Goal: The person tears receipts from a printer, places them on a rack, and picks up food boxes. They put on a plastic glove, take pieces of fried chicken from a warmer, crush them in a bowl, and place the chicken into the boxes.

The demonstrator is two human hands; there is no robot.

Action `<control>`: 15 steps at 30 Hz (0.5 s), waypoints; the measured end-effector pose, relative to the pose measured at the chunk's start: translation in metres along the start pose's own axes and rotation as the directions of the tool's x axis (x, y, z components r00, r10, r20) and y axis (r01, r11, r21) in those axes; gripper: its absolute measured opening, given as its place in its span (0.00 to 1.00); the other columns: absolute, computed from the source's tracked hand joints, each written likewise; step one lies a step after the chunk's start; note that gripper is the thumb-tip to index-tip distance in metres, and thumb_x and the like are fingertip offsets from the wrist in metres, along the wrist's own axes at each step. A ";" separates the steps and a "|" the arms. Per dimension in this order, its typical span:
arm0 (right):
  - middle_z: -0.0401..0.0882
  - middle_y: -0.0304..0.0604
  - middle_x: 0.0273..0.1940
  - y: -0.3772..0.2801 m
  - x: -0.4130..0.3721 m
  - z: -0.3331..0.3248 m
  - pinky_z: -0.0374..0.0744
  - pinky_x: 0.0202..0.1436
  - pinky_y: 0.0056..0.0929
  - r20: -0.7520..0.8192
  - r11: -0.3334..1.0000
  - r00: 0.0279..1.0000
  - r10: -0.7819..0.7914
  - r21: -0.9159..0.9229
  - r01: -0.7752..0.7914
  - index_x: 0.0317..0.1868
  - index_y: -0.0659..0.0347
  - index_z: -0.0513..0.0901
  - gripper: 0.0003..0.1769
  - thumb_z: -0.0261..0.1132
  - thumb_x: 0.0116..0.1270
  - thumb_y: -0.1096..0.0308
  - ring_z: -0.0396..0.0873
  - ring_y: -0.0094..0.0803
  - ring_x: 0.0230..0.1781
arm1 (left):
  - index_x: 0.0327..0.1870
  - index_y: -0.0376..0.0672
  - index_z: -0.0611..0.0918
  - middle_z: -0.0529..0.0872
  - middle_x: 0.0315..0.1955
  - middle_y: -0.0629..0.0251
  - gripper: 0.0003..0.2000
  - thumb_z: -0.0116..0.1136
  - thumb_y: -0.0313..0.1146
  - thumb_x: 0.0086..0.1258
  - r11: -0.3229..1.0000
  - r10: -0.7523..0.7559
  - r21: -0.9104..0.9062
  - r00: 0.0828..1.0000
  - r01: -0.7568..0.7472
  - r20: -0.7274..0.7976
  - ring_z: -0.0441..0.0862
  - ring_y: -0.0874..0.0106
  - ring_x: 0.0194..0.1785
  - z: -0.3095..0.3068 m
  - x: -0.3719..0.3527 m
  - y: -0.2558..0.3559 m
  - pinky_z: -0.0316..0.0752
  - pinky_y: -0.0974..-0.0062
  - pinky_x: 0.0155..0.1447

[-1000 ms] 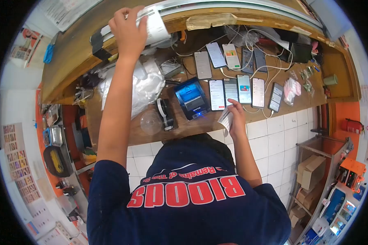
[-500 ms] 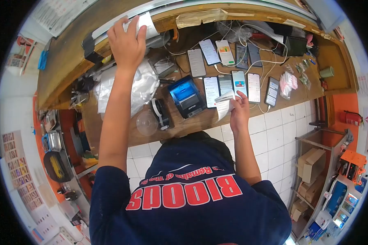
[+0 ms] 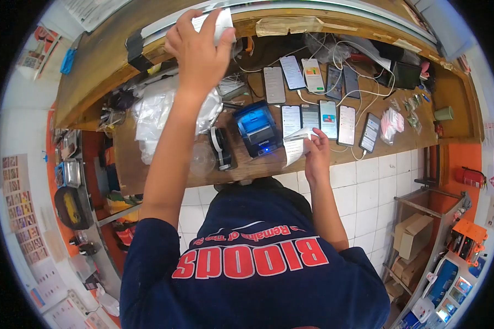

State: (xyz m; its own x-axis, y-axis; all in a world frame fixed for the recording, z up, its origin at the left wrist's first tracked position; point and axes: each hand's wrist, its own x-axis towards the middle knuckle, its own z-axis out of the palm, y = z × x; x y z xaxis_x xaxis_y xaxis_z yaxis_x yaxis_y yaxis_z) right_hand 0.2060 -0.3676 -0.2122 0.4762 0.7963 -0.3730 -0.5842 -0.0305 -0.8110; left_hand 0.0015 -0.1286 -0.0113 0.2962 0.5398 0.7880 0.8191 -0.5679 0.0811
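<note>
White paper sits in both hands. Our left hand [image 3: 200, 46] is stretched up to the wooden shelf edge [image 3: 93, 60] above the counter, its fingers curled and pressed together on a white paper slip [image 3: 218, 19] held at that edge. Our right hand [image 3: 316, 159] is low, near the front of the brown wooden counter [image 3: 247, 171], pinching a white printed receipt [image 3: 294, 148] between thumb and fingers. The receipt stands just beside the dark blue receipt printer [image 3: 258, 129] and in front of the rows of smartphones [image 3: 328, 119] lying screen-up with white cables.

To do this well, we judge that the raised slip wants a flat, firm press against the shelf, with the arm kept high over the crumpled clear plastic bags [image 3: 159, 109] and the black tape dispenser [image 3: 220, 148]. The low receipt is better held by one corner, so its print is not creased or covered, and clear of the phone cables.

As for writing, our navy T-shirt [image 3: 258, 285] shows "BLOODS" in large red letters, upside down from here, with a smaller line above it that seems to begin "Remain of The". Print on the receipt, the slip and the phone screens is too small to read.
</note>
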 end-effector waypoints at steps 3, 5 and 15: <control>0.82 0.41 0.47 0.001 -0.001 -0.010 0.78 0.52 0.25 -0.042 1.000 0.999 -0.027 -0.011 0.026 0.66 0.64 0.69 0.26 0.62 0.69 0.83 0.80 0.28 0.47 | 0.54 0.47 0.86 0.82 0.55 0.61 0.15 0.70 0.33 0.67 0.776 0.189 -0.598 0.979 -0.199 -0.082 0.77 0.65 0.55 -0.050 0.002 0.031 0.71 0.65 0.57; 0.81 0.40 0.46 0.005 0.002 -0.022 0.78 0.51 0.24 -0.022 0.998 0.999 -0.047 -0.042 0.046 0.65 0.63 0.70 0.25 0.62 0.69 0.84 0.80 0.26 0.46 | 0.37 0.48 0.90 0.85 0.33 0.69 0.05 0.72 0.32 0.61 0.661 0.160 -0.709 0.969 -0.246 -0.187 0.81 0.62 0.42 -0.103 -0.005 0.090 0.72 0.67 0.48; 0.81 0.40 0.50 -0.002 -0.008 -0.032 0.76 0.59 0.30 -0.065 0.998 0.997 -0.049 -0.043 0.046 0.66 0.63 0.69 0.24 0.61 0.72 0.81 0.79 0.28 0.51 | 0.38 0.40 0.88 0.85 0.36 0.62 0.10 0.72 0.34 0.60 -0.454 -0.249 -0.865 0.963 -0.213 -0.106 0.81 0.65 0.35 -0.187 -0.040 0.128 0.75 0.73 0.39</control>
State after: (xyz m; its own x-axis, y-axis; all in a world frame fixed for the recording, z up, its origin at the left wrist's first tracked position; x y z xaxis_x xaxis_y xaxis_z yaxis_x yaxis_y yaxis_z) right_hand 0.2244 -0.3930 -0.2221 0.5463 0.7556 -0.3613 -0.5328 -0.0194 -0.8460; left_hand 0.0019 -0.3392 0.0815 0.0291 0.5953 0.8030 -0.8598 -0.3949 0.3239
